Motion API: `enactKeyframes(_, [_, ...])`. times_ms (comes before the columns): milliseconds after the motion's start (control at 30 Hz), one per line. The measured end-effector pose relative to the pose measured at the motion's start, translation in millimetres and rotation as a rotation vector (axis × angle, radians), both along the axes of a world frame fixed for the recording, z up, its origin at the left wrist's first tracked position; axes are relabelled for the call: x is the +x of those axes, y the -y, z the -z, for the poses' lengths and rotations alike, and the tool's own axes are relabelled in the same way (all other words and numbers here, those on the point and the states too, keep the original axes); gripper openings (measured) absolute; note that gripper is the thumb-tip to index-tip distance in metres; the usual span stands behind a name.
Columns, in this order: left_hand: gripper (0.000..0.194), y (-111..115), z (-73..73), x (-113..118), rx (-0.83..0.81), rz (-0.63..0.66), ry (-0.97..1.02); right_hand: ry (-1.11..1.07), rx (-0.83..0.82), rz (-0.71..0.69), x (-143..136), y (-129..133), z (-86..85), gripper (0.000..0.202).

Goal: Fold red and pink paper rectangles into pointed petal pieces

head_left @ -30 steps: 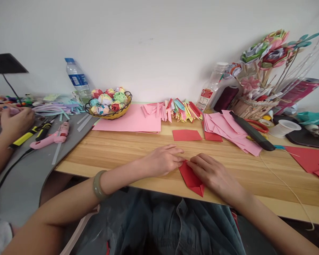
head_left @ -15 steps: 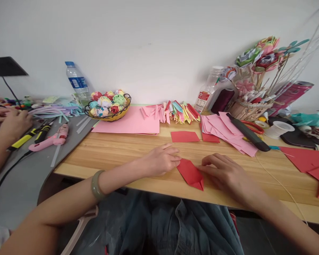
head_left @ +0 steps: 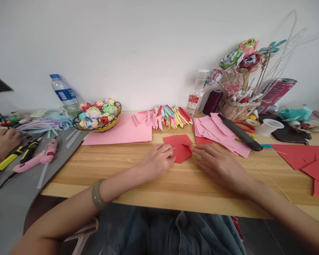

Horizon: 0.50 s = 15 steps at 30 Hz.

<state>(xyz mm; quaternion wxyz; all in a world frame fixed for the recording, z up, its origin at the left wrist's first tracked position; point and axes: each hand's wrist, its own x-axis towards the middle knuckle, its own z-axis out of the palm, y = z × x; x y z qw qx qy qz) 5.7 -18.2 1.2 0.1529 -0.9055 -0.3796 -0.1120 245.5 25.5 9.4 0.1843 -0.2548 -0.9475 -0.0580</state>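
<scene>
A folded piece of red paper (head_left: 182,154) lies between my hands, overlapping a flat red sheet (head_left: 172,139) behind it. My left hand (head_left: 159,160) has its fingers curled together at the left edge of the folded piece, pinching it. At the right edge, the fingertips of my right hand (head_left: 215,162) close on the paper's corner, thumb partly hidden. Just beyond my right hand are a stack of pink paper pieces (head_left: 218,136) and another red piece (head_left: 202,140).
A basket of paper flowers (head_left: 111,124) stands on pink sheets (head_left: 122,138). A dark-handled tool (head_left: 241,134) lies on the pink stack. Red sheets (head_left: 303,156) are at the right. At far left are a pink glue gun (head_left: 37,157) and another person's hand (head_left: 5,141).
The folded red paper has moved away from the table's front edge onto the flat red sheet and is turned. Both my hands moved with it. The camera view has shifted.
</scene>
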Motion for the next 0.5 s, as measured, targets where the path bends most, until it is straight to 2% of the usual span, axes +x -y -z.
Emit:
enactKeyframes(167, [0.018,-9,1.4,-3,0.012,0.031,0.065,0.033,-0.025,-0.132,-2,-26,1.8,0.025])
enactKeyframes(333, [0.017,-19,4.5,-2,0.033,0.040,0.107,0.109,0.066,-0.278,-1,-39,1.2,0.024])
enactKeyframes(400, [0.017,-20,5.2,-2,0.029,0.013,0.159,0.090,0.087,-0.272,-2,-40,0.9,0.024])
enactKeyframes(500, [0.014,-20,5.5,0,0.004,-0.028,0.237,-0.006,0.029,-0.208,-3,-39,2.9,0.021])
